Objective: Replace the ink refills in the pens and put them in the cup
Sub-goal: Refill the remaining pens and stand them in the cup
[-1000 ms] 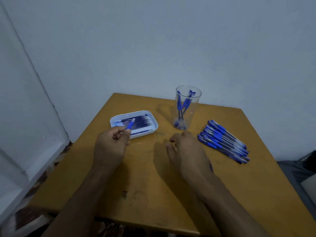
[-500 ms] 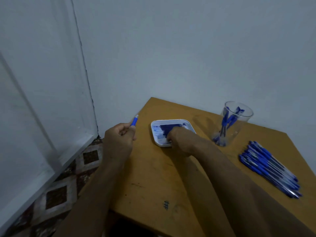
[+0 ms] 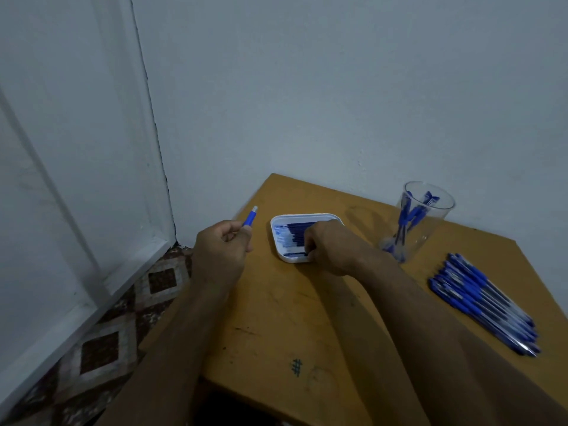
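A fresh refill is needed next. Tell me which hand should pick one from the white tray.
Right. The right hand already reaches into the white plastic tray, fingers curled at the dark blue refills. The left hand grips the blue pen piece.

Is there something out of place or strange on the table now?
Nothing is spilled or broken. The only odd mark is a small ink hash sign scribbled on the table near its front edge. The cup stands upright.

Blue pens [image 3: 482, 301] heaped, clear cup [image 3: 422, 221] upright
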